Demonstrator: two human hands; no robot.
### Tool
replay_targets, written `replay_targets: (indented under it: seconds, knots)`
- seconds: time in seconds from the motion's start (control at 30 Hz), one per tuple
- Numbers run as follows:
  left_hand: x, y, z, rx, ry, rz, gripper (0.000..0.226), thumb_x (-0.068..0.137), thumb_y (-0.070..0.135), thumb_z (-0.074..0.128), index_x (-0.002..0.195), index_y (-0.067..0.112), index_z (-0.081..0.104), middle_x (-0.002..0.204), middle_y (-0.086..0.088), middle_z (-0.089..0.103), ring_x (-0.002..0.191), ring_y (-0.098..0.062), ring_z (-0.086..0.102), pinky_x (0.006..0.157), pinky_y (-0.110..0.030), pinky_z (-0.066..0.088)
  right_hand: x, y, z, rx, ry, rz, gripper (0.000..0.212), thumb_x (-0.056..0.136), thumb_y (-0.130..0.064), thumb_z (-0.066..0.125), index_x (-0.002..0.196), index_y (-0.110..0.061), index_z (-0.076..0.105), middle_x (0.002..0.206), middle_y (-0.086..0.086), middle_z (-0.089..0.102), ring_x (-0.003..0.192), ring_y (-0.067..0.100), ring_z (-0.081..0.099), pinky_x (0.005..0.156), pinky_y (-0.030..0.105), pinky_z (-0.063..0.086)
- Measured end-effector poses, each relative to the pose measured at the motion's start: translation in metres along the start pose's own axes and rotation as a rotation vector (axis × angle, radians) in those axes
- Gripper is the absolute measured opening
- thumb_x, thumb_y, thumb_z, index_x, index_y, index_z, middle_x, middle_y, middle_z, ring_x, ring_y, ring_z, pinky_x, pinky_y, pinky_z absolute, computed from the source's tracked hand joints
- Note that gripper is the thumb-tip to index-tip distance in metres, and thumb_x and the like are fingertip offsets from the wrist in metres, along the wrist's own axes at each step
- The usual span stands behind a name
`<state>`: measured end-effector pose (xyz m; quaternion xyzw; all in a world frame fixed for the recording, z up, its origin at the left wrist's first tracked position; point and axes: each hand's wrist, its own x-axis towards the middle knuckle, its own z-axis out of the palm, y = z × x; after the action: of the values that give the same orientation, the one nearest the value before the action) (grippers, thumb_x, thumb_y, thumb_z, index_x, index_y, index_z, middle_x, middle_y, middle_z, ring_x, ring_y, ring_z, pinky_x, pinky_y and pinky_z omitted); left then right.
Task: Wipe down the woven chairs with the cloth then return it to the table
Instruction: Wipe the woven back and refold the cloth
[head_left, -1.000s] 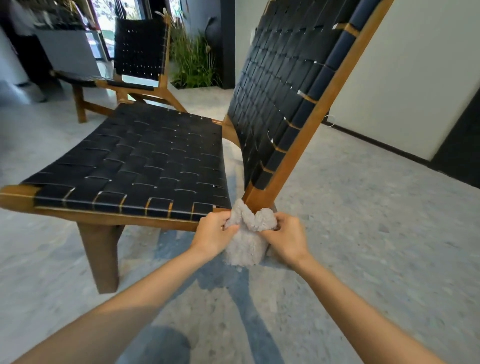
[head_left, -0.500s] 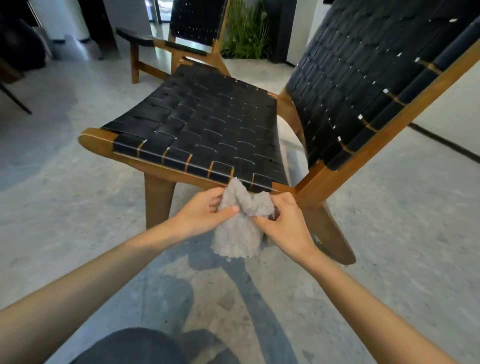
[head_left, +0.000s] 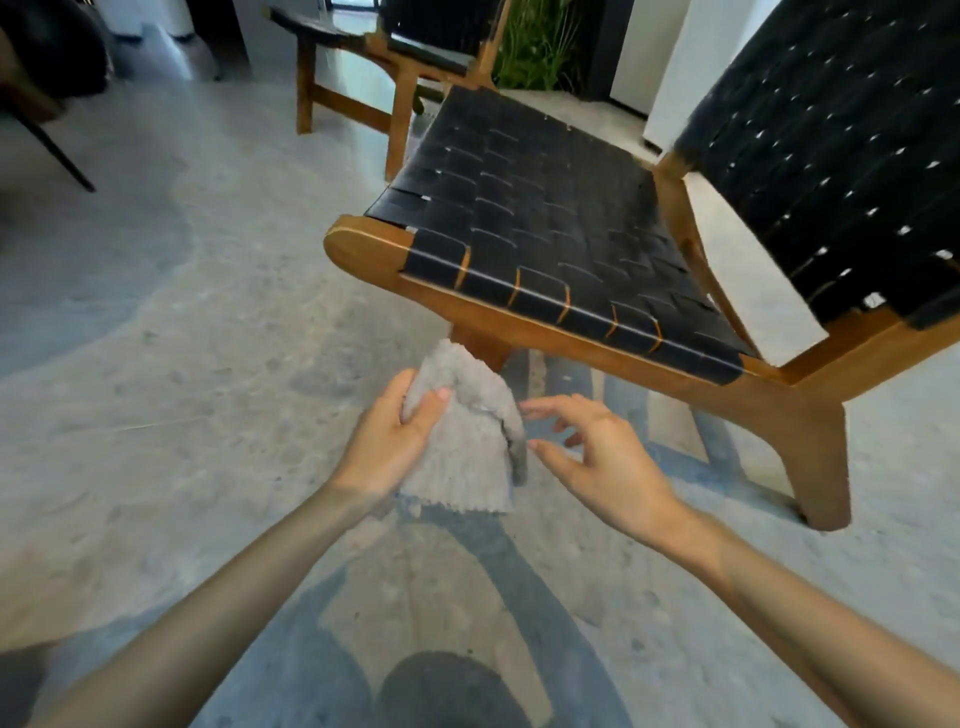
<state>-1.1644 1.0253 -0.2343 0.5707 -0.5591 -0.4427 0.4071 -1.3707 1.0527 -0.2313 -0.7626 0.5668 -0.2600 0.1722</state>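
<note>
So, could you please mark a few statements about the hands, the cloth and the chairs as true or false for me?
1. The left hand grips the grey cloth. True.
2. The right hand is clamped on a chair's wooden frame. False: its fingers are spread and it holds nothing, beside the cloth.
3. The cloth lies spread on the seat of the near chair. False: it is held up in front of that chair, off the seat.
4. A second woven chair stands beyond the near one. True.

Head view — downward, seemingly near chair
</note>
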Motion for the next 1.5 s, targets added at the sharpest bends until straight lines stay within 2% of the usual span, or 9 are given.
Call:
replay_targets:
  seconds: [0.13, 0.23, 0.33, 0.5, 0.73, 0.87, 1.0, 1.23, 1.5]
  knots:
    - [0.018, -0.011, -0.022, -0.001, 0.133, 0.081, 0.030, 0.096, 0.033, 0.050, 0.122, 0.019, 0.055, 0.119, -0.002, 0.059, 0.110, -0.017, 0.056, 0.097, -0.037, 0.047, 0.015, -0.026, 0.010, -0.220, 0.247, -0.146, 0.053, 0.090, -0.019, 0.062, 0.140, -0.021, 0.043, 0.151, -0.002, 0.032, 0.141, 0.014, 0.023, 0.117, 0.022, 0.015]
    - [0.027, -0.016, -0.023, -0.061, 0.166, 0.107, 0.017, 0.097, 0.026, 0.049, 0.112, 0.023, 0.058, 0.114, -0.001, 0.061, 0.104, -0.014, 0.058, 0.087, -0.029, 0.050, 0.043, -0.041, 0.008, -0.312, 0.281, -0.114, 0.070, 0.093, -0.028, 0.059, 0.151, -0.023, 0.020, 0.161, -0.006, 0.007, 0.148, 0.011, -0.004, 0.117, 0.032, -0.001]
    - [0.045, -0.010, -0.013, -0.011, 0.265, 0.086, 0.016, 0.098, 0.026, 0.045, 0.110, 0.027, 0.055, 0.112, 0.002, 0.059, 0.101, -0.011, 0.056, 0.074, -0.015, 0.042, 0.070, -0.044, 0.005, -0.418, 0.249, 0.004, 0.074, 0.096, -0.041, 0.052, 0.153, -0.024, 0.009, 0.161, -0.005, 0.003, 0.147, 0.013, -0.007, 0.113, 0.033, -0.013]
    - [0.066, -0.005, 0.021, -0.033, 0.153, 0.097, 0.040, 0.102, 0.025, 0.036, 0.141, 0.018, 0.038, 0.136, -0.004, 0.051, 0.124, -0.018, 0.050, 0.104, -0.037, 0.042, 0.082, -0.043, 0.006, -0.405, 0.310, 0.017, 0.062, 0.096, -0.050, 0.045, 0.150, -0.030, 0.022, 0.155, -0.003, 0.028, 0.143, 0.019, 0.022, 0.119, 0.044, 0.007]
    - [0.071, -0.095, 0.019, -0.025, 0.030, 0.076, 0.037, 0.101, 0.011, 0.037, 0.137, 0.007, 0.042, 0.132, -0.003, 0.048, 0.126, -0.020, 0.045, 0.085, -0.002, 0.027, 0.085, -0.044, 0.020, -0.432, 0.410, 0.037, 0.063, 0.095, -0.055, 0.043, 0.148, -0.027, 0.026, 0.151, -0.001, 0.030, 0.139, 0.022, 0.022, 0.118, 0.048, 0.013]
    - [0.064, -0.152, 0.014, 0.017, -0.072, -0.152, 0.048, 0.103, 0.016, 0.032, 0.148, 0.006, 0.022, 0.153, -0.011, 0.028, 0.140, -0.020, 0.028, 0.104, -0.017, 0.021, 0.087, -0.040, 0.026, -0.433, 0.456, 0.005, 0.065, 0.093, -0.056, 0.045, 0.147, -0.024, 0.029, 0.150, 0.002, 0.032, 0.139, 0.024, 0.025, 0.116, 0.049, 0.013]
    - [0.060, -0.144, 0.022, -0.070, -0.011, -0.172, 0.046, 0.103, 0.018, 0.031, 0.148, 0.011, 0.024, 0.152, -0.008, 0.032, 0.138, -0.018, 0.031, 0.106, -0.020, 0.023, 0.088, -0.039, 0.027, -0.436, 0.484, -0.008, 0.065, 0.092, -0.055, 0.046, 0.146, -0.023, 0.032, 0.148, 0.002, 0.035, 0.137, 0.024, 0.028, 0.115, 0.048, 0.016]
    - [0.045, -0.076, 0.035, -0.172, 0.071, 0.261, 0.046, 0.101, 0.021, 0.040, 0.145, 0.032, 0.032, 0.140, 0.021, 0.039, 0.127, 0.014, 0.034, 0.099, -0.004, 0.027, 0.095, -0.039, 0.038, -0.363, 0.697, -0.033, 0.052, 0.092, -0.048, 0.052, 0.137, -0.022, 0.047, 0.136, 0.001, 0.049, 0.128, 0.020, 0.040, 0.109, 0.045, 0.025]
    - [0.045, -0.088, 0.029, 0.016, 0.205, 0.496, 0.050, 0.098, 0.008, 0.044, 0.135, 0.041, 0.032, 0.139, 0.024, 0.037, 0.132, 0.007, 0.035, 0.102, -0.004, 0.027, 0.109, -0.027, 0.050, -0.282, 0.892, -0.078, 0.045, 0.088, -0.047, 0.058, 0.127, -0.023, 0.058, 0.124, -0.002, 0.057, 0.116, 0.013, 0.044, 0.103, 0.033, 0.024]
